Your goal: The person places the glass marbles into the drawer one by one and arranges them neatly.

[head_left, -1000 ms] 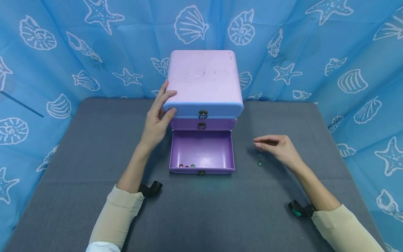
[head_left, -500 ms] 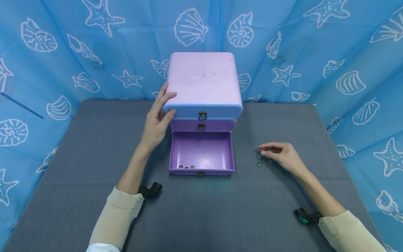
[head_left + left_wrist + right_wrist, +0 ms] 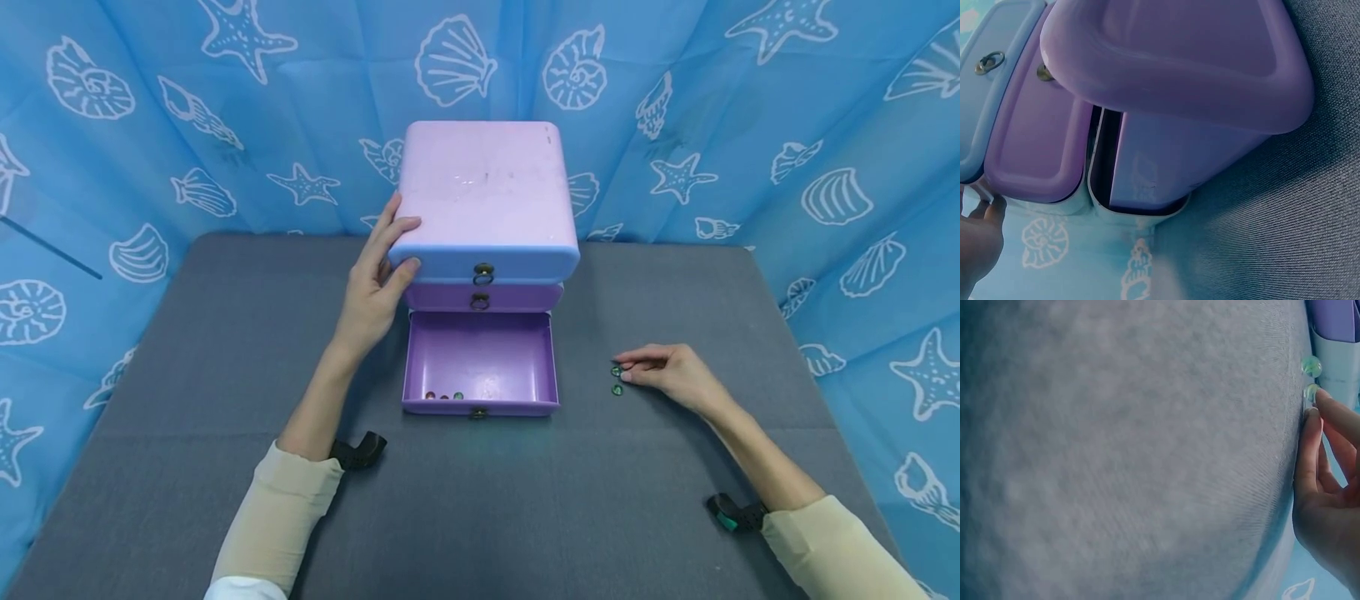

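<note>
A small drawer cabinet (image 3: 480,183) with a pink top stands at the back middle of the table. My left hand (image 3: 371,292) grips its left front corner, thumb on the front and fingers along the side and top edge. The bottom purple drawer (image 3: 480,354) is pulled out, with several small marbles (image 3: 458,397) near its front wall. To the right, my right hand (image 3: 675,375) pinches a clear green marble (image 3: 1311,394) between thumb and index fingertips, low at the table. Another green marble (image 3: 1311,366) lies right beside it.
Above the pulled-out drawer, a purple drawer (image 3: 517,297) and a blue drawer (image 3: 525,265) are closed, each with a ring pull. Grey cloth covers the table (image 3: 480,517). A blue shell-patterned curtain (image 3: 510,50) hangs behind and at both sides.
My right hand has moved slightly right and toward me, down to the farther green marble, and its fingertips have come together around it. The left hand keeps its place on the cabinet.
</note>
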`<state>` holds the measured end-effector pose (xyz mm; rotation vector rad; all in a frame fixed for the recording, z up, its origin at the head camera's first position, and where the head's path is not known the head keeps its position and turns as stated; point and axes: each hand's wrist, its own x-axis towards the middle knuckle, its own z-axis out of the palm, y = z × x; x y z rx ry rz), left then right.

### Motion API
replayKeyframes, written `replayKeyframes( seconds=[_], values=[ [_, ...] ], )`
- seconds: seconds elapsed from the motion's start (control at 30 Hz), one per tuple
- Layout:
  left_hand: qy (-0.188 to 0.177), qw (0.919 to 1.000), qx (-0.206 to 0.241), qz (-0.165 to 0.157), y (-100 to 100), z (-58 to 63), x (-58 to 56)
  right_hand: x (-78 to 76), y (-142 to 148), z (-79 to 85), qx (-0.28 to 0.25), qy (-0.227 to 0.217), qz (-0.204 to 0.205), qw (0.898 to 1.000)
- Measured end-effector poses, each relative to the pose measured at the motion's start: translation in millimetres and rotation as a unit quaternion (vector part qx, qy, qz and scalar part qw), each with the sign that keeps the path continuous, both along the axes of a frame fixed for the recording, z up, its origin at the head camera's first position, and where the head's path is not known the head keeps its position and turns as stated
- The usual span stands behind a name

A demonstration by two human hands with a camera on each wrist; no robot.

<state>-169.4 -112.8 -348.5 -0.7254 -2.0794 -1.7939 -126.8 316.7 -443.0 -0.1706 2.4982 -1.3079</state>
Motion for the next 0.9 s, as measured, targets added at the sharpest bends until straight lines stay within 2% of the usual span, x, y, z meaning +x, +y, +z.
replayKeyframes(
  seconds=[0.37, 0.53, 0.7, 0.9],
  values=[
    [-0.001, 1.0000, 0.001, 0.001, 0.3, 0.6, 0.2, -2.7, -6.8, 1.1, 0.068, 0.045, 0.013, 0.997],
    [0.002, 1.0000, 0.000, 0.001, 0.2, 0.0, 0.6, -1.8, -8.3, 1.3, 0.076, 0.046, 0.004, 0.996],
    [0.003, 1.0000, -0.002, 0.002, -0.3, -0.4, 0.6, -2.4, -8.0, 0.8, 0.062, 0.041, -0.002, 0.997],
    [0.001, 1.0000, -0.001, 0.000, -0.2, -0.1, 0.2, -4.0, -8.9, 0.6, 0.001, 0.044, -0.006, 0.999]
  ],
)
